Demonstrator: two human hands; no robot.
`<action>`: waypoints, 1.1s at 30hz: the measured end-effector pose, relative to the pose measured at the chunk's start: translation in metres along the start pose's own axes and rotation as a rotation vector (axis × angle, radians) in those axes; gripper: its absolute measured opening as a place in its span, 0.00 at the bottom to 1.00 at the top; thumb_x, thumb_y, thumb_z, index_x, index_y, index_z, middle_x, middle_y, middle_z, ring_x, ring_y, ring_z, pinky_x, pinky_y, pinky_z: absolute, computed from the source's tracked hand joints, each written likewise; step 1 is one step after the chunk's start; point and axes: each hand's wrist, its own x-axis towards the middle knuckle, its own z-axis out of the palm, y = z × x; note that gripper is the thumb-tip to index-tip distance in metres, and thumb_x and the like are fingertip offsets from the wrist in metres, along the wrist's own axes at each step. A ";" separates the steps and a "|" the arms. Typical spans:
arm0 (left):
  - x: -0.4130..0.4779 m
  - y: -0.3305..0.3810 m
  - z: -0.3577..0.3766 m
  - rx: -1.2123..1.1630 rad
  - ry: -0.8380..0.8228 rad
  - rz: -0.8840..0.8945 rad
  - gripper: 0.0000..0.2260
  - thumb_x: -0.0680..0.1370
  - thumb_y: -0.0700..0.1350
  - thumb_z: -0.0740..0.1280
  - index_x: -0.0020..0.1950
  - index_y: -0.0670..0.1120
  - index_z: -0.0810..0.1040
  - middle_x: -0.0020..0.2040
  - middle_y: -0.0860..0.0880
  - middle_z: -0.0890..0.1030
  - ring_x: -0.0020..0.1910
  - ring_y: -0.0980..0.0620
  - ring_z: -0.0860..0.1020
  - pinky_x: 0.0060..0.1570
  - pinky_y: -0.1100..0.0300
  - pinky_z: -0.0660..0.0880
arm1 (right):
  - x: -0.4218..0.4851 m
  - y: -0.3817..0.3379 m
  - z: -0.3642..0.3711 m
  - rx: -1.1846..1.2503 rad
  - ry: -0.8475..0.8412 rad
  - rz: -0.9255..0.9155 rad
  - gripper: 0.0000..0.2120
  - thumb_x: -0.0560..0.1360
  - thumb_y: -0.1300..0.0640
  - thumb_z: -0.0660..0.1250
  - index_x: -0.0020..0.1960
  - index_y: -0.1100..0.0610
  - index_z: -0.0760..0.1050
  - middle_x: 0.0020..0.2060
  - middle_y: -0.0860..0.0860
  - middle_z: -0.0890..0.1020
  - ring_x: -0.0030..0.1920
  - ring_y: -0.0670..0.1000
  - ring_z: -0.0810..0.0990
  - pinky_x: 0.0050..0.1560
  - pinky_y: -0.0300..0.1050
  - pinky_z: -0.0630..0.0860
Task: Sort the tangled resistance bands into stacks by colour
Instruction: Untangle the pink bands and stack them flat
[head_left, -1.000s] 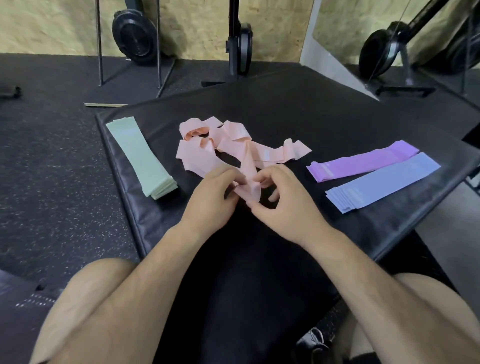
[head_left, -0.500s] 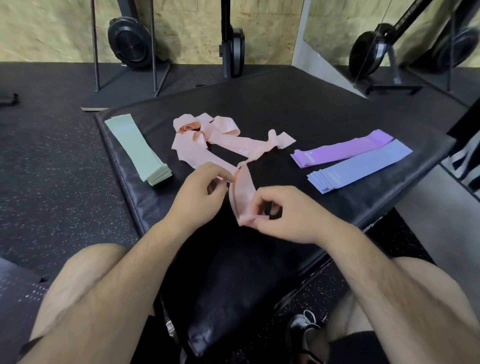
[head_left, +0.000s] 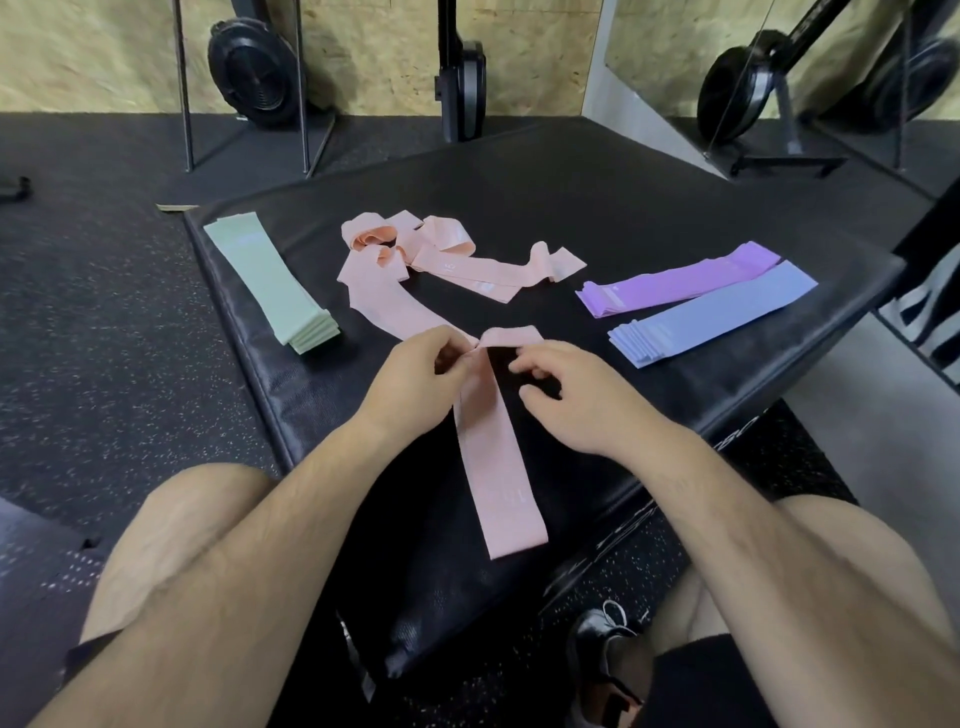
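Along the left edge of the black pad lies the green stack, squared up. Towards the back, in the middle, sits the pink tangle, with one strand trailing down to the left hand. That hand's thumb and fingers pinch the top end of a pink band, which is laid flat towards the front edge. The right hand is curled just beside that folded end; I cannot tell whether it grips it. By the right edge the purple stack and blue stack lie side by side. My worry is that the band is hooked to the trailing strand: a tug would drag the tangle, or slide the band off the front. Weight plates lean at the far wall, well apart, and nothing blocks the hands.
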 end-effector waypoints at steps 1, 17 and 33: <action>0.001 0.001 -0.001 -0.025 -0.033 -0.024 0.03 0.80 0.52 0.69 0.47 0.56 0.79 0.43 0.58 0.82 0.44 0.60 0.79 0.48 0.61 0.77 | 0.004 0.002 0.000 -0.019 0.028 0.002 0.16 0.79 0.54 0.66 0.67 0.47 0.76 0.67 0.40 0.74 0.62 0.43 0.74 0.63 0.43 0.74; -0.001 0.007 -0.014 -0.521 -0.167 -0.073 0.21 0.68 0.42 0.65 0.59 0.58 0.78 0.56 0.47 0.81 0.55 0.44 0.80 0.59 0.44 0.77 | 0.022 -0.041 0.003 0.954 0.177 0.161 0.11 0.80 0.57 0.64 0.54 0.54 0.85 0.51 0.51 0.87 0.55 0.51 0.85 0.60 0.54 0.81; -0.021 -0.006 -0.048 -0.438 0.081 -0.025 0.12 0.80 0.41 0.67 0.56 0.58 0.82 0.48 0.50 0.84 0.49 0.42 0.83 0.51 0.44 0.82 | 0.028 -0.068 0.026 0.442 -0.004 -0.056 0.11 0.81 0.53 0.67 0.63 0.49 0.77 0.47 0.39 0.82 0.48 0.39 0.81 0.50 0.38 0.76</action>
